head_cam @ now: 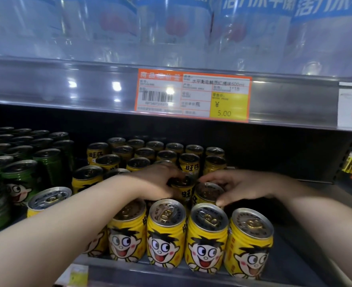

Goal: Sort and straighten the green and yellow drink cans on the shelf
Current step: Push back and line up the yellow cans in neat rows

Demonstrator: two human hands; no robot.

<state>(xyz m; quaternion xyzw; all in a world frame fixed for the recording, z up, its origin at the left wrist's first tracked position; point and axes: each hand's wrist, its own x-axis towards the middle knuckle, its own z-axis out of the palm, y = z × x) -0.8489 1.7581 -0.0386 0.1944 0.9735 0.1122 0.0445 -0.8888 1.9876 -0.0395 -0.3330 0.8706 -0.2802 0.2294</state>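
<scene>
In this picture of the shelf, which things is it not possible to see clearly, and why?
Head view, the only view:
- Yellow can under the left hand: fingers cover its top, so the grip is unclear.
- Can at the right hand: label hidden behind the front row.
- Green cans: cut by the left edge.
- Price tag: small print blurred; only 5.00 reads.
- Bottles above: blurred, tops cut off.
</scene>
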